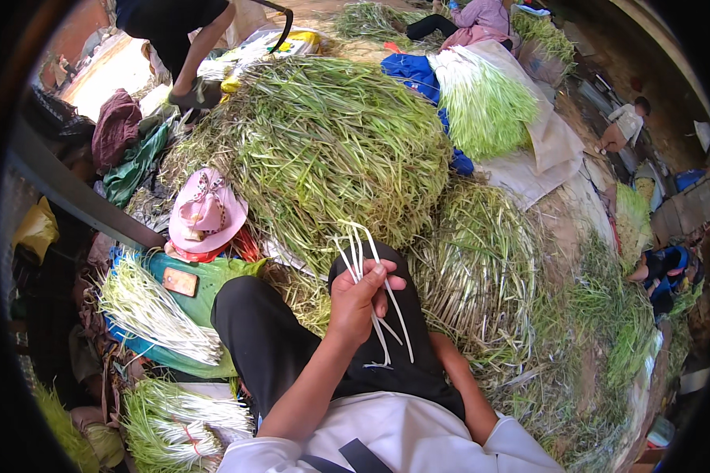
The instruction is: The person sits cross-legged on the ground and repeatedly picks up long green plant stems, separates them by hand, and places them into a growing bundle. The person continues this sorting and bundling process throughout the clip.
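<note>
My left hand [358,301] is above my dark-trousered right knee. Its thumb and fingers close on several thin white stems [399,322], which look like blanched garlic chives; their ends stick out above and below the fist. My right forearm [458,378] passes down beside my right thigh, and the hand at its end is hidden behind the leg. Beyond my knees rises a large heap of green and yellowing stalks [343,148]. A second pile of stalks with pale lower ends [479,272] lies to the right of my right knee.
Left of me, trimmed white stems [160,313] and a phone-like orange-backed object [180,282] rest on green sheeting [213,272]. Nearby are a pink hat [204,210], a metal bar [89,201] and bundled stems [183,437]. A standing person's leg [198,56] and a seated person [479,23] are farther off.
</note>
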Demonstrator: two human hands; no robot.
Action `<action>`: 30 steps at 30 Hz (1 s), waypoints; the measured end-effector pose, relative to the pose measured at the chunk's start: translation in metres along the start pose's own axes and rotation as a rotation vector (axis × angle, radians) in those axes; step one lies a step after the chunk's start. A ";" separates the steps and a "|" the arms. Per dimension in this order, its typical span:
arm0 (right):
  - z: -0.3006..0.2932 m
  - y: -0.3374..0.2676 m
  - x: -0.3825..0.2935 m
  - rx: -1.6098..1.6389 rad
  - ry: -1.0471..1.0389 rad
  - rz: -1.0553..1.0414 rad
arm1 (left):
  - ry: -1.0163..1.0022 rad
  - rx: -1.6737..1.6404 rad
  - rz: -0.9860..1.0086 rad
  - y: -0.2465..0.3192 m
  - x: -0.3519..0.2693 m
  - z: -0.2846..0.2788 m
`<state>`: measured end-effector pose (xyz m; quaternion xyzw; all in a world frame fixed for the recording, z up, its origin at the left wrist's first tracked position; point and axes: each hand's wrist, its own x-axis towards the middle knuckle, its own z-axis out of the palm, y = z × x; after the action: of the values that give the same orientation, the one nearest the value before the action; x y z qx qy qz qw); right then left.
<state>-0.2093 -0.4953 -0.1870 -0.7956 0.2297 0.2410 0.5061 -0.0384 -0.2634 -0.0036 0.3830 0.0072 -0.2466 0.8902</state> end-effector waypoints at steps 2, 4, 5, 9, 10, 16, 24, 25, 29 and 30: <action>-0.001 0.000 0.000 -0.001 0.019 -0.015 | 0.005 0.001 -0.007 0.000 0.000 0.000; -0.002 0.001 -0.002 -0.025 0.023 -0.037 | 0.002 -0.001 -0.007 0.000 0.000 0.000; -0.002 0.001 -0.002 -0.029 0.024 -0.060 | 0.007 -0.006 -0.013 0.000 0.000 -0.001; -0.003 0.002 -0.002 -0.091 0.011 -0.087 | 0.009 0.004 -0.017 -0.001 -0.001 -0.002; -0.003 0.002 -0.001 -0.063 0.022 -0.091 | 0.009 0.000 -0.017 -0.001 -0.001 -0.002; -0.003 -0.012 -0.010 -0.046 0.049 -0.041 | 0.013 0.009 -0.018 0.000 -0.002 0.001; -0.003 -0.019 -0.007 -0.140 0.005 0.030 | -0.001 -0.047 -0.051 0.008 -0.009 -0.001; -0.003 -0.019 -0.006 -0.154 0.014 0.027 | -0.015 -0.045 -0.051 0.009 -0.009 0.000; -0.008 -0.028 -0.009 -0.305 0.135 -0.183 | -0.055 -0.046 -0.068 0.010 -0.008 0.006; -0.011 -0.034 -0.012 -0.387 0.183 -0.244 | -0.069 -0.049 -0.071 0.009 -0.006 0.009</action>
<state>-0.1969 -0.4912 -0.1518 -0.9182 0.1265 0.1445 0.3465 -0.0418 -0.2615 0.0096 0.3517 -0.0037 -0.2906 0.8899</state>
